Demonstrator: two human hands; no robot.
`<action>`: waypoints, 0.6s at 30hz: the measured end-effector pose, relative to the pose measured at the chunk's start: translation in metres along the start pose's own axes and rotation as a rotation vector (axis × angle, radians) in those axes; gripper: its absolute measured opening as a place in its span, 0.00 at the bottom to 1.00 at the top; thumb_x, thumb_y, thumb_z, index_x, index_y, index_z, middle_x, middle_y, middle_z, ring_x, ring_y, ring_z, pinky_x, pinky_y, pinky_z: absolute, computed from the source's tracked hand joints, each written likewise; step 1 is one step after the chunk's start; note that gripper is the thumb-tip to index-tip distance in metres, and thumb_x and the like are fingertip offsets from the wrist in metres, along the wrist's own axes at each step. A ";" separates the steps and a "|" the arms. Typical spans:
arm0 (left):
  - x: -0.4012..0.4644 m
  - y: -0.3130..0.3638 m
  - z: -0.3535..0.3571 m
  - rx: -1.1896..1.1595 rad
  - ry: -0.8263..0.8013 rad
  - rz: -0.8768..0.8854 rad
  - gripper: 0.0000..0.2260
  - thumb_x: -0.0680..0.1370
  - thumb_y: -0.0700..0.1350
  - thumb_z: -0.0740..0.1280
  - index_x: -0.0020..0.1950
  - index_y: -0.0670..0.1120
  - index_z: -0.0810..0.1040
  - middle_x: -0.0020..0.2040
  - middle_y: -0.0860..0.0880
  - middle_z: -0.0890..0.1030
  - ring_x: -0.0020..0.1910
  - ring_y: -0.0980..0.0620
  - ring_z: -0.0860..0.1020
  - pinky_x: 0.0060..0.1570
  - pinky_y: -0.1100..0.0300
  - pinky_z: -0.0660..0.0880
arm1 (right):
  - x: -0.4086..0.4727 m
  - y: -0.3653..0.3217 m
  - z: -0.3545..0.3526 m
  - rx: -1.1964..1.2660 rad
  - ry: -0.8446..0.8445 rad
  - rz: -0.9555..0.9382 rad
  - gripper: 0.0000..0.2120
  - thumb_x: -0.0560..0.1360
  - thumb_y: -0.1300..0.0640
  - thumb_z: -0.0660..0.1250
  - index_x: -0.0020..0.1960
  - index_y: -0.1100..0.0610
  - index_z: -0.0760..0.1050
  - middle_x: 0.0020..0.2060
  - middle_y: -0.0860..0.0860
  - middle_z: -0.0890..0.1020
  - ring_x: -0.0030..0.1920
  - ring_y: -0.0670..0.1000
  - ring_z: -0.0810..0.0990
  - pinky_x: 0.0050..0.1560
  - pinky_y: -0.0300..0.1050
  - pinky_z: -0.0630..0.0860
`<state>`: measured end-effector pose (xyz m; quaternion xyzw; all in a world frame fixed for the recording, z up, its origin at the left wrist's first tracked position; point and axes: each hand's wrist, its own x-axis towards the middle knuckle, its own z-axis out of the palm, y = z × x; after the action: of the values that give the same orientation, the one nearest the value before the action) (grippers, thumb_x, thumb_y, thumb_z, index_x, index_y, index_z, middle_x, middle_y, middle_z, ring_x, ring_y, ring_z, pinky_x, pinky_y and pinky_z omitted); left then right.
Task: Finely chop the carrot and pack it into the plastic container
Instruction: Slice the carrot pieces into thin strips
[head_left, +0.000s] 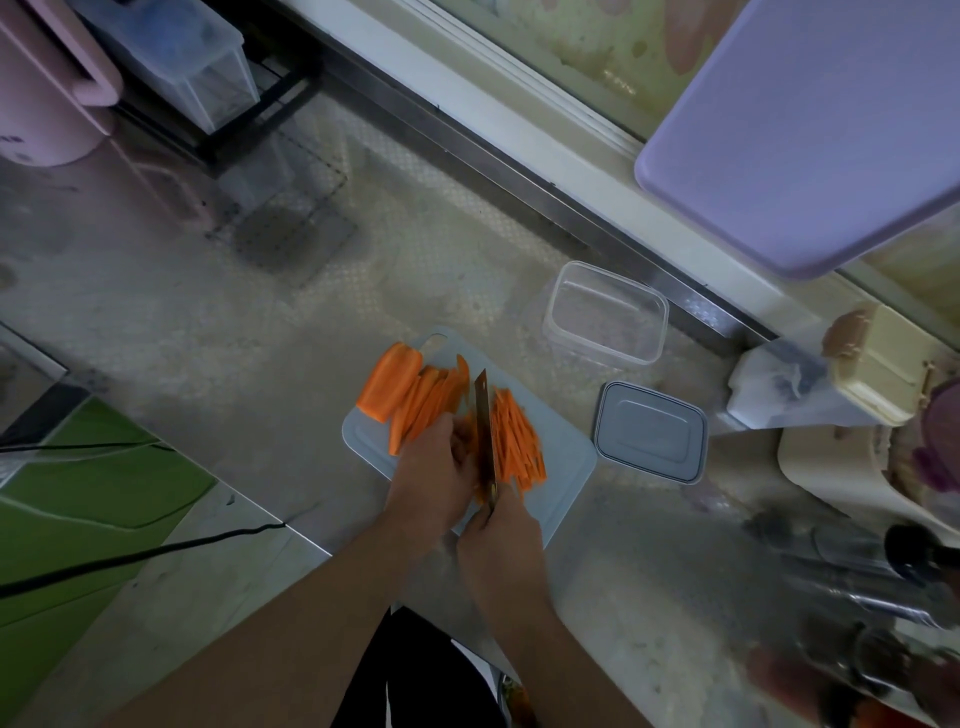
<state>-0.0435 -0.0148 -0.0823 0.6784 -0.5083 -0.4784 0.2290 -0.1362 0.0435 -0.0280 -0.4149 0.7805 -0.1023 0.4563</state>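
Far left: pink appliance (44, 98) standing on worktop (208, 312), clear storage box (176, 57) sitting behind it on black rack. Left of centre on pale blue cutting board (569, 467): uncut carrot chunk (390, 382) lying at board's far left corner, fanned carrot slices (428, 400) leaning against it. Left hand (434, 480) pressing down on near end of those slices, fingers curled, knuckles touching knife blade (484, 431). Blade standing edge-down on board, running lengthwise between slices and julienned carrot strips (517, 441). Right hand (501, 535) closing around knife handle at board's near edge; handle itself mostly hidden inside fist. Strips piling just right of blade, all still lying on board. Right of board: plastic container (608, 314) sitting open and upright beyond board's far right corner, nothing orange showing inside. Grey lid (652, 431) lying flat beside board, near container but apart from it. Far right: lavender board (810, 130) leaning against wall, cream-coloured clutter and blurred utensils crowding worktop edge.
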 end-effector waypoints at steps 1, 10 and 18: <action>0.000 0.001 -0.001 0.003 -0.002 -0.009 0.06 0.80 0.41 0.70 0.53 0.50 0.77 0.41 0.52 0.80 0.39 0.54 0.79 0.44 0.53 0.80 | 0.002 0.000 0.000 -0.026 0.011 -0.021 0.12 0.80 0.59 0.56 0.58 0.45 0.70 0.41 0.46 0.80 0.41 0.47 0.81 0.38 0.44 0.78; -0.004 0.002 -0.002 0.000 -0.008 0.036 0.05 0.80 0.39 0.70 0.53 0.47 0.77 0.41 0.49 0.79 0.40 0.49 0.79 0.43 0.50 0.81 | 0.005 0.002 -0.009 -0.031 0.048 -0.053 0.07 0.84 0.54 0.57 0.56 0.51 0.73 0.42 0.47 0.79 0.40 0.46 0.78 0.33 0.38 0.69; 0.007 -0.001 -0.007 0.089 -0.100 0.050 0.08 0.77 0.41 0.72 0.51 0.51 0.76 0.41 0.49 0.80 0.40 0.48 0.81 0.43 0.42 0.80 | 0.009 0.000 -0.009 -0.053 0.034 -0.030 0.07 0.81 0.57 0.56 0.47 0.52 0.71 0.39 0.48 0.77 0.37 0.47 0.76 0.33 0.40 0.68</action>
<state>-0.0366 -0.0220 -0.0825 0.6503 -0.5566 -0.4828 0.1849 -0.1455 0.0343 -0.0285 -0.4366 0.7843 -0.0953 0.4304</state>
